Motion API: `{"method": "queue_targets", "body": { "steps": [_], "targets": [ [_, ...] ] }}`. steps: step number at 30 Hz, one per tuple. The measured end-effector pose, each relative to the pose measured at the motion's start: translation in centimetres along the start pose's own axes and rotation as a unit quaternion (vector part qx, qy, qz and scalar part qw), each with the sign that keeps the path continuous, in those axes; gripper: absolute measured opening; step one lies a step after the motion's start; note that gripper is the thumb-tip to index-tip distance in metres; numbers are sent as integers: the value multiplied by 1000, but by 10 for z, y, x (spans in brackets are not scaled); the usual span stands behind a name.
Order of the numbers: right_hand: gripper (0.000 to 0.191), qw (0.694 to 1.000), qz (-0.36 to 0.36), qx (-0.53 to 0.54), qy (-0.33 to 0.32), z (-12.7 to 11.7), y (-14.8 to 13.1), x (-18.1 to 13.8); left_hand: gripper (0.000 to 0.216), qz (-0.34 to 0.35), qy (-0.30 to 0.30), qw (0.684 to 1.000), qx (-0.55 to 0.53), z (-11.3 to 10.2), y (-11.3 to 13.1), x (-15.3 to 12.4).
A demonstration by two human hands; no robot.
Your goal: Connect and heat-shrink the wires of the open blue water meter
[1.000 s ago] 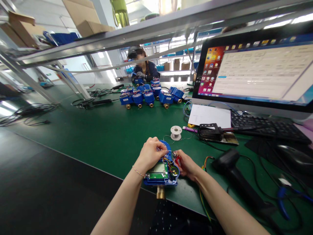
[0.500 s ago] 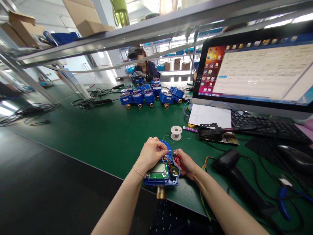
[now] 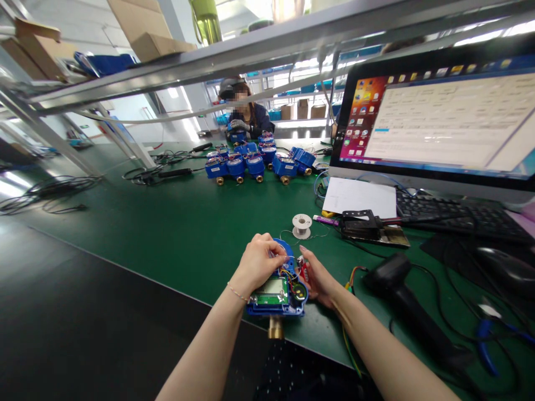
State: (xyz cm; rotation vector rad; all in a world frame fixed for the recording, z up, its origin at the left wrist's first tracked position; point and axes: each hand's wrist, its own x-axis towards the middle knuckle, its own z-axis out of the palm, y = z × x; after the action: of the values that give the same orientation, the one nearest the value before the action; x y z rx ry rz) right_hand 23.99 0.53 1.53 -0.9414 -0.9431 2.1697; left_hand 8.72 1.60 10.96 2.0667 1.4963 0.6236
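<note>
Blue meter (image 3: 276, 294) sits at near edge of green bench (image 3: 167, 234), cover off, green display board and coloured wires showing, brass fitting pointing toward wearer; left hand (image 3: 257, 263) fingers pinched on wiring at meter's top; right hand (image 3: 318, 278) grips small red part at meter's right side; wire spool (image 3: 301, 225) just beyond; more blue meters (image 3: 254, 161) far back nr co-worker; black scanner (image 3: 390, 284) to right; monitor (image 3: 438, 120) upper right.
</note>
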Motion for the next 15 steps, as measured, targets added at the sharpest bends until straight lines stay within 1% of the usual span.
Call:
{"method": "queue_targets", "body": {
  "steps": [6,15],
  "targets": [
    [60,1000,-13,4,4,-1,1,2,9,0,0,1000,-2,-1,0,-1],
    [56,1000,-21,-10,21,-2,2,3,10,5,3,1000,-1,0,-1,-1]
  ]
}}
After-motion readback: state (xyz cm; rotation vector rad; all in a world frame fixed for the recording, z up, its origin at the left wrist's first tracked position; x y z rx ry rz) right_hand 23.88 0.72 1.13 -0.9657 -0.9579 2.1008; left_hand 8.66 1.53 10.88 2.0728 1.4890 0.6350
